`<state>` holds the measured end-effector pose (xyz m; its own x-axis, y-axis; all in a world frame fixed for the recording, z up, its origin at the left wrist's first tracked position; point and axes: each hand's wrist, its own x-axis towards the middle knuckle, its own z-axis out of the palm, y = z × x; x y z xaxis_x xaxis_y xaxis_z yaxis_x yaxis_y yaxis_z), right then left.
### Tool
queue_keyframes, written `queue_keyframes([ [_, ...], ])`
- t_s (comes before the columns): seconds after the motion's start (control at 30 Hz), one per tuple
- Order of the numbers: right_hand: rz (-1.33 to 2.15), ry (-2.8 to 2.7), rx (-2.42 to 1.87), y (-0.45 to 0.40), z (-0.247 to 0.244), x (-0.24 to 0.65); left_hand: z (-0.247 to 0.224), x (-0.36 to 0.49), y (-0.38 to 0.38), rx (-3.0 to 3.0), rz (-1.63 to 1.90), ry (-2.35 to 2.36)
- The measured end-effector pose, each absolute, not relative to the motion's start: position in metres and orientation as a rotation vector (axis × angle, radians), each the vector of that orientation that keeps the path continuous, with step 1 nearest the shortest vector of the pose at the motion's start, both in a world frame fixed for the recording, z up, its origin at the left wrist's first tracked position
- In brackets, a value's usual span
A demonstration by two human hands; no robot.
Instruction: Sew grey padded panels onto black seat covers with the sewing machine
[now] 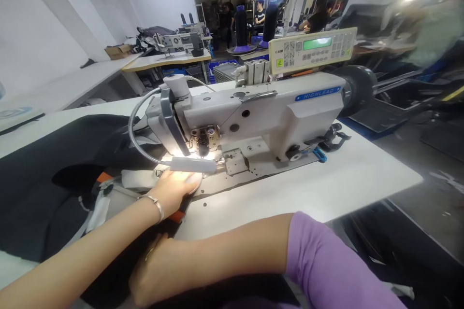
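Observation:
A white sewing machine (261, 116) stands on a white table. Its lamp (193, 164) lights the needle area. My left hand (173, 190), with a bracelet at the wrist, lies on the work beside the needle area; its fingertips are partly hidden by the lamp and glare. Black fabric (72, 154) with orange and grey parts spreads over the table's left side. Nearer me, my right hand (159, 265) is curled at the edge of the black fabric, below my left wrist. Its fingers are mostly hidden behind the hand, and the fabric runs under it.
A control panel (313, 50) and two dark thread cones (240, 29) rise behind the machine. Blue snips (320, 154) lie by its base. Another sewing machine (179, 42) stands farther back. A person (260, 13) is in the background.

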<state>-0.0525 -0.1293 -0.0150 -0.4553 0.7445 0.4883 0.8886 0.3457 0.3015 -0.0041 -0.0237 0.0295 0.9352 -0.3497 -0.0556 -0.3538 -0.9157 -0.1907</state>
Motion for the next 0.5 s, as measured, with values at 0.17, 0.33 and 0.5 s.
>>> queue_keyframes([
  [0.17,-0.85,-2.271,-1.506,-0.146,-0.013,-0.053,0.028,-0.004,-0.033,-2.874,0.046,0.484],
  [0.33,-1.019,-2.152,-1.544,-0.167,-0.016,-0.046,0.034,0.001,-0.044,-2.837,0.09,0.384],
  [0.5,-1.118,-2.087,-1.55,-0.184,-0.02,-0.035,0.036,0.005,-0.044,-2.819,0.044,0.374],
])
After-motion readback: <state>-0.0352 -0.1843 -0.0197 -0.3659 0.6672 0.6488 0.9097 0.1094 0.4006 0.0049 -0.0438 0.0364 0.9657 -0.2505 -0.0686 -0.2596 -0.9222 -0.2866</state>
